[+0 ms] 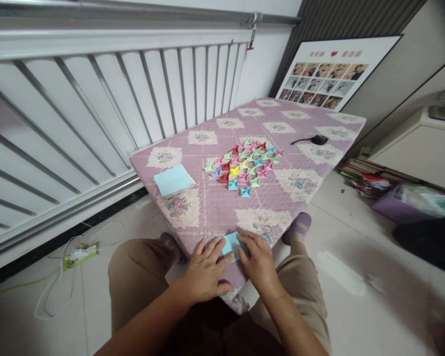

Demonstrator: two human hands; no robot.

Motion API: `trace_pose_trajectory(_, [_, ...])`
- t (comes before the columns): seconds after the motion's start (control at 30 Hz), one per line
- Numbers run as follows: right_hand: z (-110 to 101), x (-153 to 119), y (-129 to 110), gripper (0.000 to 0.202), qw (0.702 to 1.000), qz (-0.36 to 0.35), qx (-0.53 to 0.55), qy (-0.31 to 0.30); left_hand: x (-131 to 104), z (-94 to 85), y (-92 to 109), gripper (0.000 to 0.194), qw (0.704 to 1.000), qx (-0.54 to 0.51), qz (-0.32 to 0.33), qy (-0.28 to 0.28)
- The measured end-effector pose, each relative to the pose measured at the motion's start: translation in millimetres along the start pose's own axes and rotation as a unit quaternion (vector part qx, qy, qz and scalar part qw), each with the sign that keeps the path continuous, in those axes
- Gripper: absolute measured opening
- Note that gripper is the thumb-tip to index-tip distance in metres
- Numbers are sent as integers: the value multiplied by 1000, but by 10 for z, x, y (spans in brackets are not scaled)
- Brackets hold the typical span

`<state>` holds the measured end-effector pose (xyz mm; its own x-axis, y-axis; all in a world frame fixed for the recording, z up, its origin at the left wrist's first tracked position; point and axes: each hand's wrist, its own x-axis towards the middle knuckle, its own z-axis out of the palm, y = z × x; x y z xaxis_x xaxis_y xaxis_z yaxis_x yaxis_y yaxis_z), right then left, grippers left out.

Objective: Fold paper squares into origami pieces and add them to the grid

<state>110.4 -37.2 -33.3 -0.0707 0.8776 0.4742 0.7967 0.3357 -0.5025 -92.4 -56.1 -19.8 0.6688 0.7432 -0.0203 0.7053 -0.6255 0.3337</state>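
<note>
A small folded piece of light blue paper (pixel 230 243) lies at the near corner of the table. My left hand (pixel 206 271) rests on its left side, fingers stretched out and flat. On the paper's right side sits my right hand (pixel 258 259), its fingers bent over the edge and partly hiding it; whether they pinch the paper is hard to see. A stack of light blue square paper (pixel 174 180) lies at the table's left edge. Beyond my hands, several small folded paper pieces in many colours stand in rows, among them a yellow one (pixel 235 170) and a blue one (pixel 245 192).
A purple floral cloth (pixel 218 210) covers the table. A black object with a cable (pixel 319 140) lies toward the far right. A white radiator (pixel 96 104) borders the left, and a photo board (pixel 326 74) leans behind. A power strip (pixel 80 255) lies on the floor.
</note>
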Motion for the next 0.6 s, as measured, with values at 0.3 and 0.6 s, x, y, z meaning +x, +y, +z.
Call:
trace_pose_trajectory(0.3, [-80, 4, -88, 22, 994, -53, -95, -16, -4, 18, -12, 74, 1000, 9, 3, 9])
trace_pose_trajectory(0.6, [-117, 26, -123, 21, 991, -93, -93, -29, 3, 33, -22, 76, 1000, 8, 5, 9])
